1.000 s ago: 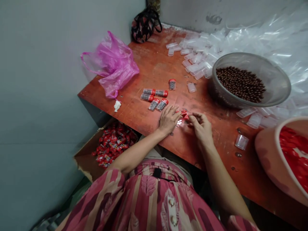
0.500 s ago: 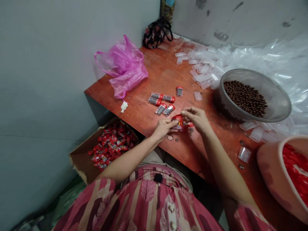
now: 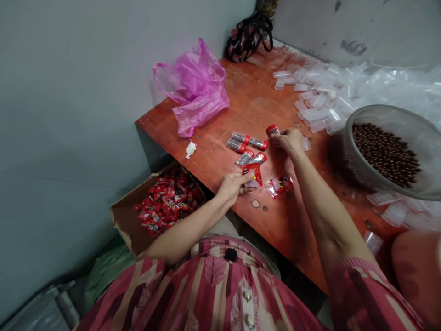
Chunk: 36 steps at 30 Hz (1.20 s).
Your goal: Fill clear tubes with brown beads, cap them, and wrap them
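Between thumb and fingers, my left hand (image 3: 234, 186) pinches a small red printed wrapper (image 3: 255, 172) over the table's near edge. My right hand (image 3: 290, 141) reaches farther out, its fingers closed on a small clear container with a red cap (image 3: 273, 129), still at the tabletop. Several more red-capped containers (image 3: 236, 145) filled with dark balls lie in a group just beyond my left hand. More red wrappers (image 3: 279, 185) rest on the wood between my forearms.
A grey bowl of brown balls (image 3: 386, 154) stands right, near a heap of clear empty containers (image 3: 324, 110). The pink plastic bag (image 3: 203, 87) and a dark floral bag (image 3: 246, 39) sit at the back. Below left, a cardboard box (image 3: 126, 220) holds wrapped red packs. An orange tub (image 3: 415, 271) is at right.
My right hand has left the wrappers and moved away from me to the red-capped container, closing on it. My left hand keeps the wrapper. The view has shifted, moving the scene around.
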{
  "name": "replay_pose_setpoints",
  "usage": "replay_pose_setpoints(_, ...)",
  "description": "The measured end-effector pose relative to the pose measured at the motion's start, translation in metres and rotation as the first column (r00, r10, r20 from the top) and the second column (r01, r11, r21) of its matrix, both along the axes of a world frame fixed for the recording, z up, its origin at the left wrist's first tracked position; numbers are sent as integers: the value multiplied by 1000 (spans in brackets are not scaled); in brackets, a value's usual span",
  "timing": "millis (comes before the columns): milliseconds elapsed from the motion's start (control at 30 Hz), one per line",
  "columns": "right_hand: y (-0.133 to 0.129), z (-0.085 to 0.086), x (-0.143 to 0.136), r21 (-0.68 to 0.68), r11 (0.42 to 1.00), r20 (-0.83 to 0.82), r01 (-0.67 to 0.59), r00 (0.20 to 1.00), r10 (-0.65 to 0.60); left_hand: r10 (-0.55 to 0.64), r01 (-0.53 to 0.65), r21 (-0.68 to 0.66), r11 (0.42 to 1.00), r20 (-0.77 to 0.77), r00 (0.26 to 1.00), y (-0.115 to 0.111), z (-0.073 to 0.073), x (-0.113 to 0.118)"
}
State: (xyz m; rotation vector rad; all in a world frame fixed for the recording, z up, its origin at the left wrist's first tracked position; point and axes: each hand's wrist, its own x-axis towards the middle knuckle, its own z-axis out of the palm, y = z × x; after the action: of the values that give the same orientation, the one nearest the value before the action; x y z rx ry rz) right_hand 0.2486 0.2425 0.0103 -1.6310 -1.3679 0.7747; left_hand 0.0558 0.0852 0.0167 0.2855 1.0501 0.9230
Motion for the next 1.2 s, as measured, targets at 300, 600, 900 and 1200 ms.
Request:
replay_pose_setpoints(300,-182,23,-17,-21,1000,-296,15,955,-20,141,-129,-89,988,159,977,5,3,7)
replay_pose_setpoints(600,-249,6,-47,-77,987,-375,144,913,-163,157,-148,-60,987,225,962,-9,14,32)
replay_pose_setpoints(900,-256,2,-38,-2,981,-315,192,931,-183,115,-115,-10,993,203,972,-19,17,42)
replay_pose_setpoints(1200,-260,-4,-35,118,966,-148,232,966,-213,61,-74,67,995,177,982,-24,26,52)
